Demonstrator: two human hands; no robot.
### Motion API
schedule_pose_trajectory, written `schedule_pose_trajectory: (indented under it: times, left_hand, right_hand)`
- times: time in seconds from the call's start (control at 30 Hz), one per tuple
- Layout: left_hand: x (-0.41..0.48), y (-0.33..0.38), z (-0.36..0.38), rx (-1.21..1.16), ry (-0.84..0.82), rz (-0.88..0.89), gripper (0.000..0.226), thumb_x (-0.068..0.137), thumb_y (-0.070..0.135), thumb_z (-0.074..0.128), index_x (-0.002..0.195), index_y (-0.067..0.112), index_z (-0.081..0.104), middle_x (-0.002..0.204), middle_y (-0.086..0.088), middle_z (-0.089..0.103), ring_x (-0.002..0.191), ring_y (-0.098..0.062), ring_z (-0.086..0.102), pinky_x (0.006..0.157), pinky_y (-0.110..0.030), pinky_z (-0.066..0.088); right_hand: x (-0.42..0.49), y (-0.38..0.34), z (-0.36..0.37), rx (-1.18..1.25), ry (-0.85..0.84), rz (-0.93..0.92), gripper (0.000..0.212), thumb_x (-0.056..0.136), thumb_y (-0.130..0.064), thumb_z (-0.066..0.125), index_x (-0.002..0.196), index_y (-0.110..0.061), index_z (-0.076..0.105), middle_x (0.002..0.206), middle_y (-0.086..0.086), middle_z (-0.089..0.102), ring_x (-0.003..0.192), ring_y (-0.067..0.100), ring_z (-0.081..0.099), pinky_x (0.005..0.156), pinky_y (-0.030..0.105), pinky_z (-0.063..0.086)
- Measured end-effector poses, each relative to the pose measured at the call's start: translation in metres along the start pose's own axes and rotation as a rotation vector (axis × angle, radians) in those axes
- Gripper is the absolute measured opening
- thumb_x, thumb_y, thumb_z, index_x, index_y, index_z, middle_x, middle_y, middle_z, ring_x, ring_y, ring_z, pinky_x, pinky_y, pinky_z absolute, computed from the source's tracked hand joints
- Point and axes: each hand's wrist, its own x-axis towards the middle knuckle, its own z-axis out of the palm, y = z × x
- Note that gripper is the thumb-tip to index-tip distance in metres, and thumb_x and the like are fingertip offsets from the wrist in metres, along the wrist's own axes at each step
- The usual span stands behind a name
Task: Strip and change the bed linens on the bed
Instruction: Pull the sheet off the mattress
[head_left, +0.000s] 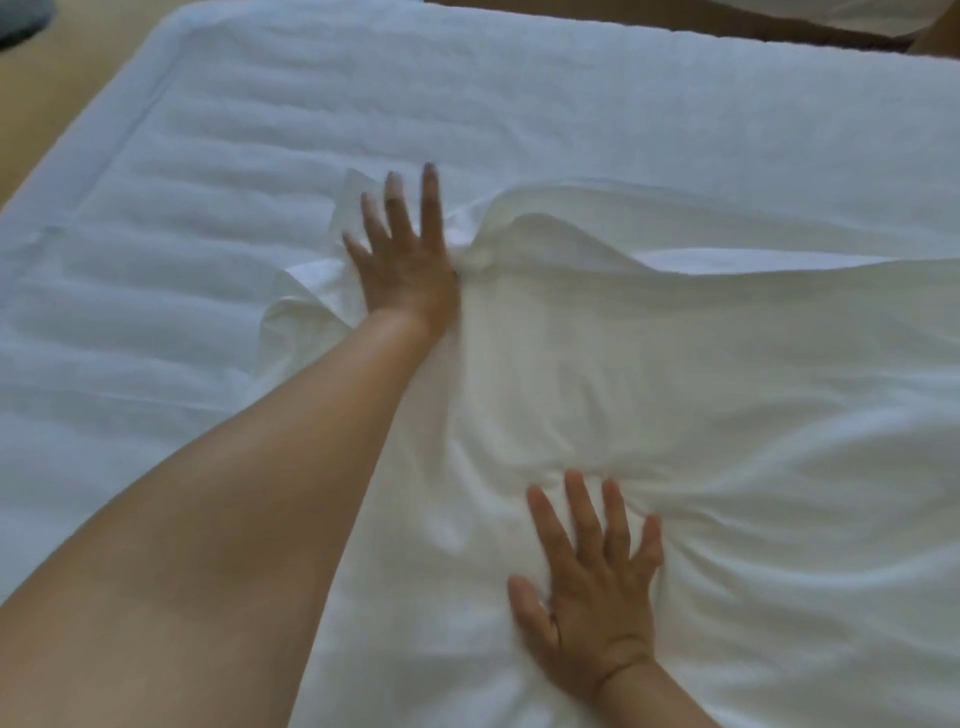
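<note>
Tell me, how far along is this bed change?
Done: stripping, it seems, since the quilted pad lies bare on the left. In hand: a white sheet lies over the right part, and the left hand and right hand press flat on it. Left: the sheet is bunched and rumpled, so it probably needs spreading across the pad and tucking.

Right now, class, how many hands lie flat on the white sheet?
2. The left hand lies farther away, at the rumpled edge of the sheet; the right hand lies nearer.
</note>
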Motion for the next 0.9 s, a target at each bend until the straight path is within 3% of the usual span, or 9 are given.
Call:
schedule_pose_trajectory:
  times: [0.13, 0.2, 0.23, 0.3, 0.43, 0.57, 0.67, 0.8, 0.9]
  left_hand:
    - [-0.011, 0.010, 0.004, 0.115, 0.059, 0.289, 0.076, 0.086, 0.005, 0.037, 0.152, 0.027, 0.006, 0.158, -0.007, 0.013, 0.145, -0.029, 0.008, 0.112, -0.058, 0.004]
    - [-0.010, 0.004, -0.004, 0.238, 0.203, 0.456, 0.073, 0.078, 0.004, 0.046, 0.147, 0.027, 0.032, 0.148, -0.007, 0.039, 0.135, -0.027, 0.037, 0.106, -0.051, 0.028]
    - [-0.010, 0.001, -0.009, 0.301, 0.276, 0.516, 0.070, 0.071, 0.005, 0.054, 0.137, 0.026, 0.049, 0.135, -0.007, 0.054, 0.120, -0.024, 0.054, 0.094, -0.043, 0.043]
    - [-0.010, -0.015, -0.017, 0.370, 0.317, 0.508, 0.060, 0.066, 0.006, 0.062, 0.124, 0.022, 0.062, 0.121, -0.009, 0.063, 0.102, -0.026, 0.063, 0.080, -0.035, 0.047]
    - [-0.008, -0.057, -0.028, 0.158, 0.087, 0.043, 0.054, 0.090, 0.014, 0.046, 0.142, 0.016, 0.034, 0.142, -0.015, 0.035, 0.128, -0.032, 0.031, 0.101, -0.047, 0.021]
    - [-0.021, -0.065, -0.030, 0.255, 0.141, 0.228, 0.058, 0.089, 0.004, 0.036, 0.147, 0.014, 0.030, 0.148, -0.019, 0.031, 0.136, -0.035, 0.027, 0.109, -0.059, 0.008]
    - [-0.024, -0.061, -0.021, 0.275, 0.010, 0.252, 0.056, 0.092, 0.015, 0.044, 0.146, 0.011, 0.029, 0.153, -0.015, 0.020, 0.142, -0.031, 0.014, 0.111, -0.059, -0.001]
    - [-0.012, -0.068, -0.015, 0.148, -0.153, -0.086, 0.084, 0.088, 0.059, 0.046, 0.148, 0.008, 0.016, 0.147, -0.015, 0.032, 0.134, -0.032, 0.028, 0.107, -0.053, 0.020]
    - [-0.007, -0.071, -0.014, 0.084, -0.146, -0.125, 0.100, 0.080, 0.070, 0.051, 0.148, 0.007, 0.015, 0.144, -0.014, 0.036, 0.129, -0.032, 0.035, 0.098, -0.048, 0.030]
  right_hand:
    - [-0.001, 0.000, 0.001, 0.023, 0.003, 0.003, 0.074, 0.069, -0.057, 0.041, 0.137, -0.028, 0.036, 0.144, 0.007, 0.033, 0.132, 0.034, 0.030, 0.106, 0.055, 0.010]
    - [-0.001, 0.000, 0.000, 0.030, 0.013, 0.003, 0.074, 0.069, -0.057, 0.041, 0.136, -0.028, 0.037, 0.144, 0.007, 0.033, 0.131, 0.034, 0.030, 0.107, 0.055, 0.008]
    - [-0.001, 0.000, -0.001, 0.032, 0.016, 0.000, 0.073, 0.069, -0.057, 0.041, 0.136, -0.028, 0.037, 0.144, 0.007, 0.033, 0.131, 0.034, 0.030, 0.107, 0.055, 0.009]
    - [0.000, 0.000, -0.003, 0.033, 0.020, 0.000, 0.073, 0.069, -0.056, 0.041, 0.136, -0.028, 0.037, 0.143, 0.007, 0.034, 0.131, 0.034, 0.030, 0.105, 0.056, 0.012]
    - [0.000, -0.001, -0.004, 0.013, 0.041, -0.003, 0.072, 0.068, -0.055, 0.042, 0.135, -0.027, 0.038, 0.143, 0.008, 0.034, 0.131, 0.035, 0.031, 0.103, 0.059, 0.017]
    - [-0.001, -0.002, -0.006, 0.020, 0.041, 0.006, 0.073, 0.068, -0.054, 0.042, 0.135, -0.026, 0.038, 0.143, 0.008, 0.034, 0.131, 0.036, 0.030, 0.104, 0.059, 0.016]
    - [0.000, -0.003, -0.005, 0.010, 0.042, 0.009, 0.073, 0.068, -0.054, 0.041, 0.135, -0.026, 0.038, 0.143, 0.008, 0.034, 0.131, 0.035, 0.030, 0.104, 0.060, 0.016]
    - [0.000, -0.003, -0.003, 0.009, 0.052, 0.012, 0.072, 0.068, -0.054, 0.041, 0.135, -0.026, 0.038, 0.143, 0.008, 0.033, 0.131, 0.035, 0.030, 0.104, 0.059, 0.015]
    - [0.000, -0.002, -0.002, 0.000, 0.054, 0.008, 0.073, 0.068, -0.054, 0.040, 0.135, -0.026, 0.038, 0.143, 0.009, 0.034, 0.131, 0.035, 0.030, 0.104, 0.059, 0.014]
